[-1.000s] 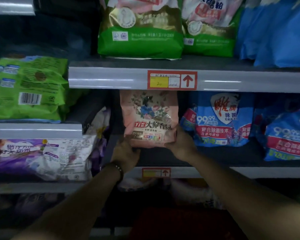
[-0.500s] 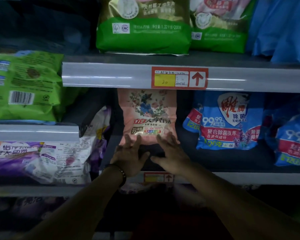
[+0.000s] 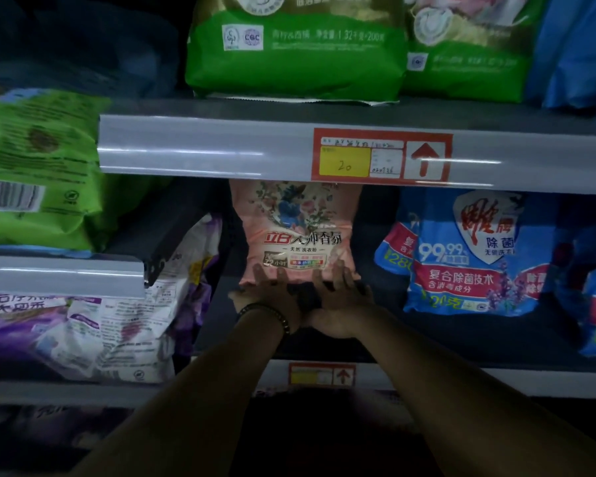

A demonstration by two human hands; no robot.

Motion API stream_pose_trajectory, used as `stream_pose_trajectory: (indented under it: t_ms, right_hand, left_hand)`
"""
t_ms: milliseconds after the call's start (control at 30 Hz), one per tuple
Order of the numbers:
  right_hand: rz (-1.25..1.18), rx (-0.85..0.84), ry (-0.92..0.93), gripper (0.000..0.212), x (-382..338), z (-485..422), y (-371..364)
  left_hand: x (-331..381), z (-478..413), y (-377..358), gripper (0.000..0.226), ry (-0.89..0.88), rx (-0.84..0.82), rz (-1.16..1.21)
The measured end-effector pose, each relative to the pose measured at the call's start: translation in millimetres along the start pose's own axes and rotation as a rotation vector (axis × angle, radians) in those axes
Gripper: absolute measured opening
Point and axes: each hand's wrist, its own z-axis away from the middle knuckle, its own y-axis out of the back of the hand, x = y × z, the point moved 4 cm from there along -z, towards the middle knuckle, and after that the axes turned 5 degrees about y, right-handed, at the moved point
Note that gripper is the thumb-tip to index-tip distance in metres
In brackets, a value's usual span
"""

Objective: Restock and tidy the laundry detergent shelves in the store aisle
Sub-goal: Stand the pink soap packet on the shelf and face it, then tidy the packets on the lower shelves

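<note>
A pink floral detergent bag (image 3: 298, 232) stands upright on the middle shelf (image 3: 410, 342), pushed back under the shelf above. My left hand (image 3: 272, 297), with a bead bracelet on the wrist, and my right hand (image 3: 338, 301) lie side by side in front of it. Straight fingers of both hands press against the bag's lower front. Its bottom edge is hidden behind my hands.
Blue detergent bags (image 3: 468, 253) stand right of the pink one. Purple-and-white bags (image 3: 93, 325) lie left on a lower shelf, a green bag (image 3: 38, 166) above them. Green bags (image 3: 296, 46) fill the top shelf. A red price label (image 3: 381, 154) sits on the rail.
My hands let go of the pink bag's sides, flattened and pushed it deeper onto the shelf. Both hands have come together at its base.
</note>
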Motion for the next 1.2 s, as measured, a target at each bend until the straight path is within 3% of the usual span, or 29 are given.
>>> stream_pose_trajectory:
  t_ms: [200, 267, 333, 367, 433, 500, 600, 667, 733, 867, 967, 1200]
  right_hand:
    - [-0.028, -0.054, 0.005, 0.097, 11, 35, -2]
    - [-0.080, -0.090, -0.025, 0.080, 18, 49, -1]
    - [-0.128, -0.097, -0.064, 0.047, 20, 63, 1]
    - [-0.129, -0.074, -0.063, 0.033, 19, 73, 3]
    - [-0.114, 0.008, -0.024, 0.032, 18, 98, 6]
    - [-0.184, 0.190, 0.020, 0.027, 11, 136, 6]
    - [-0.321, 0.398, 0.077, 0.014, -5, 195, -9]
    - [-0.350, 0.448, 0.134, 0.014, -23, 231, -21]
    - [-0.407, 0.472, 0.174, 0.022, -44, 262, -32]
    - [-0.437, 0.413, 0.186, 0.025, -93, 317, -55]
    - [-0.575, 0.442, 0.141, 0.027, -126, 353, -73]
    - [-0.529, 0.367, 0.142, 0.037, -178, 378, -92]
  left_hand:
    - [-33, 23, -23, 0.064, -0.200, 0.121, 0.098]
    - [-44, 39, -19, 0.056, -0.240, 0.101, 0.104]
    - [-50, 63, -7, 0.047, -0.272, 0.088, 0.097]
    - [-53, 75, -3, 0.046, -0.300, 0.080, 0.077]
    - [-62, 107, 2, 0.058, -0.356, 0.069, 0.104]
    - [-79, 137, 3, 0.068, -0.397, 0.142, 0.310]
    - [-113, 188, 0, 0.047, -0.426, 0.377, 0.494]
    - [-129, 231, 1, 0.034, -0.437, 0.465, 0.579]
    - [-143, 273, -3, 0.015, -0.392, 0.418, 0.638]
    - [-169, 336, -21, 0.008, -0.234, 0.329, 0.751]
    - [-185, 367, -31, 0.014, -0.178, 0.333, 0.689]
    - [-213, 391, -42, 0.024, -0.165, 0.325, 0.573]
